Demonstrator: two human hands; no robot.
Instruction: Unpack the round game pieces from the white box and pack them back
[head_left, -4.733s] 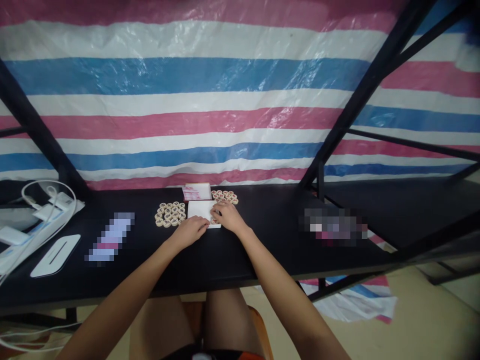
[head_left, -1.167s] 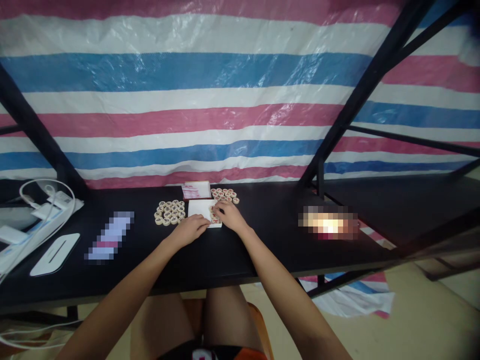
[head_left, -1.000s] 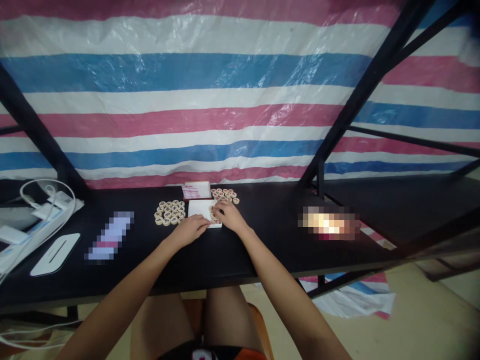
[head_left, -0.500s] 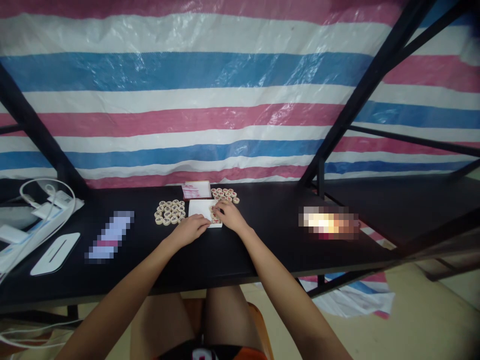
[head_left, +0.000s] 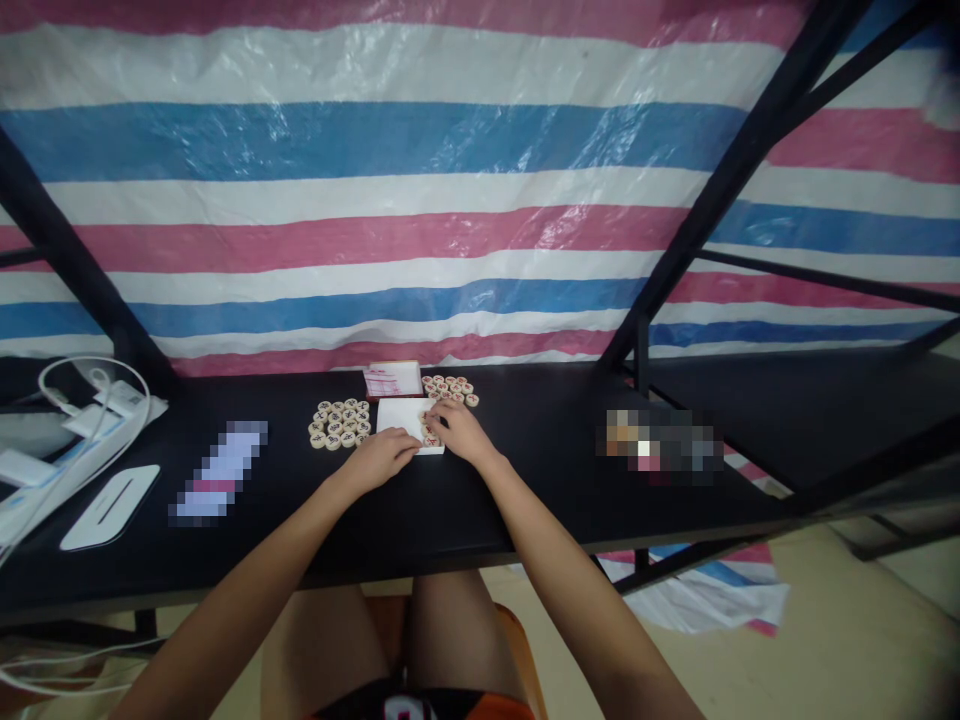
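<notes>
A shallow white box [head_left: 394, 411] lies on the black table in front of me, with a few round xiangqi pieces [head_left: 431, 440] along its right side. My left hand [head_left: 386, 455] has its fingers together, pinching the front edge of the box. Over the right side, my right hand [head_left: 456, 425] curls its fingers down onto a piece; the fingertips are partly hidden. Left of the box sit rows of dark-marked xiangqi pieces [head_left: 341, 424]. Behind the right hand is a group of red-marked pieces [head_left: 450, 387]. The box lid [head_left: 405, 379], holding a printed sheet, lies behind the box.
A blurred-out phone-like object [head_left: 221, 472] and a white flat device [head_left: 111, 508] lie to the left, beside a power strip with white cables [head_left: 112, 400]. Another blurred-out object [head_left: 660, 442] is at the right. Black metal posts [head_left: 712, 200] stand before a striped plastic sheet.
Both hands stay in nearly the same place at the box. The blurred-out object at the right has turned from bright to dark.
</notes>
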